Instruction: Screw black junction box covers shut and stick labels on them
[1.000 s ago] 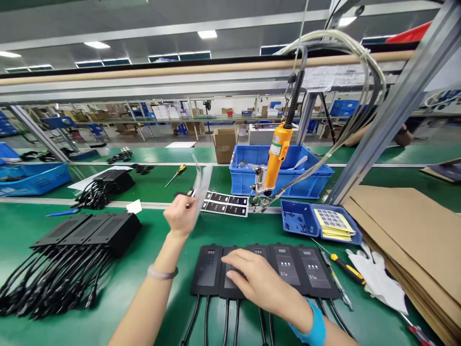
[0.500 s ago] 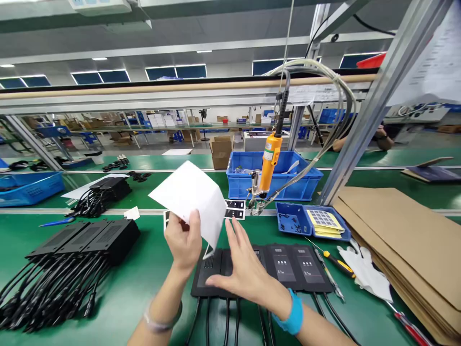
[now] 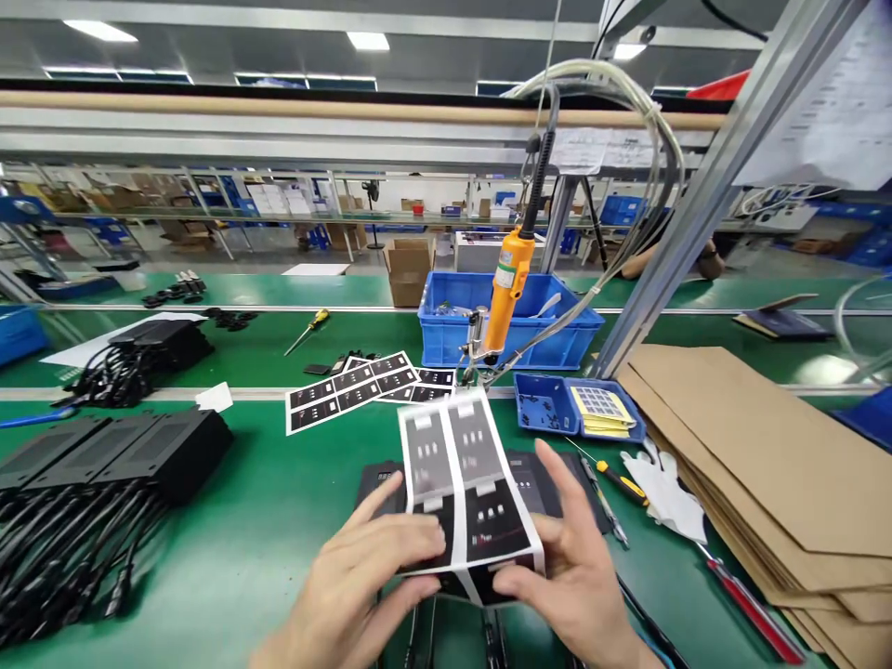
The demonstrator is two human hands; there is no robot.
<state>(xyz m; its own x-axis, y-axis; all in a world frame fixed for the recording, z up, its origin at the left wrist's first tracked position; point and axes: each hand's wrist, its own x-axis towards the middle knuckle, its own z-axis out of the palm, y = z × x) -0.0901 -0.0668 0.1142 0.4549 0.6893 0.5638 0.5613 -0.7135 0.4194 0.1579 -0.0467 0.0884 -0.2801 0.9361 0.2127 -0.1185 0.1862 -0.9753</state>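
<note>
The L hand holds the left edge of a white-bordered sheet of black rectangular labels, w/ narrow grip: thumb is below, the bent fingers lie on top. The R hand holds the lower right corner of same sheet btwn its thumb, on the near side, and the fingers behind; its index finger stands up, away from the sheet. The sheet is tilted, and its lower part is bent down, approx. at the thumbs. It is above a row of flat black plastic boxes w/ black cables; whether it touches them, one cannot tell. Beyond, on the green tabletop, one similar printed sheet partly overlaps another printed sheet. An orange cylindrical power tool hangs in front of a blue plastic bin. On the R side is a shallow blue two-part tray, w/ small dark pcs in the left compartment and yellow-edged sheets in the right one; near it are a yellow-and-black screwdriver, a white cloth glove and brown cardboard sheets. On the far L, thick black boxes stand side by side, w/ their cables toward the person.
</note>
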